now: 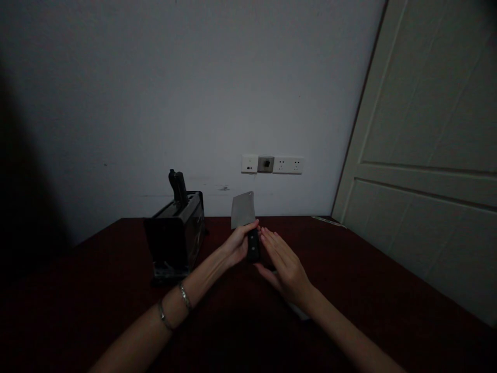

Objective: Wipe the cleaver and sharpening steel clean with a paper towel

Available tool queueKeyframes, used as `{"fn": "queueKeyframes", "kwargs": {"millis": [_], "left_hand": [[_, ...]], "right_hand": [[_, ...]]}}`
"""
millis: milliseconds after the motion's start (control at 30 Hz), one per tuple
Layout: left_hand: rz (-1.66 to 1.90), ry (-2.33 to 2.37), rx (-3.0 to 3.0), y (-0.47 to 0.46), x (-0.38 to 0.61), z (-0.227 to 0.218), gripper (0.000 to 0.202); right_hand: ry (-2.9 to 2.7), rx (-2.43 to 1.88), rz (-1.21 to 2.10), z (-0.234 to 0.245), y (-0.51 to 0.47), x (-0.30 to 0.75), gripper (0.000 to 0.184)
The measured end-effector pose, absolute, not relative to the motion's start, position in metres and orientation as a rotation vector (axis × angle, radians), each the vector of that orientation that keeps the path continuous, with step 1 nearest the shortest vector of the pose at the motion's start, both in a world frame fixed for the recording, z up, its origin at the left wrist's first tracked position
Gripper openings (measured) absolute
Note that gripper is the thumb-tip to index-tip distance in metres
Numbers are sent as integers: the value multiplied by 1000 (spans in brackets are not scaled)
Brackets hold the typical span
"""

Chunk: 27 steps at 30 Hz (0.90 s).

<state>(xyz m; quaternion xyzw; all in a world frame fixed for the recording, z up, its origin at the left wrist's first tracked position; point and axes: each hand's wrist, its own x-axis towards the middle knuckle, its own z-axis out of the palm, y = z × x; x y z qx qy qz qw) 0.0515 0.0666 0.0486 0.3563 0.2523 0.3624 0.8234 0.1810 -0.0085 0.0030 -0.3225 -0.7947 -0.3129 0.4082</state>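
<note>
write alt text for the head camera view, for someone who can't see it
A person's left hand holds a cleaver by its black handle, blade pointing away, while the open right hand is close beside the handle. On the dark red table, a knife block stands to the left; wall sockets show behind.

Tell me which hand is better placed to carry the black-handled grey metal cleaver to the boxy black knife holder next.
Probably the left hand: it holds the cleaver and sits nearer the knife holder than the right hand.
</note>
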Motion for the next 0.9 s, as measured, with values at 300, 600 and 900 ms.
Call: {"fn": "queueKeyframes", "kwargs": {"millis": [300, 600, 900], "left_hand": [[776, 423, 737, 76, 57, 38, 18], [572, 233, 830, 85, 57, 28, 44], [571, 212, 829, 83, 59, 34, 51]], "right_hand": [[-1998, -743, -785, 8, 9, 180, 67], [-1925, -696, -787, 5, 20, 175, 60], [-1939, -700, -807, 21, 26, 172, 59]]}}
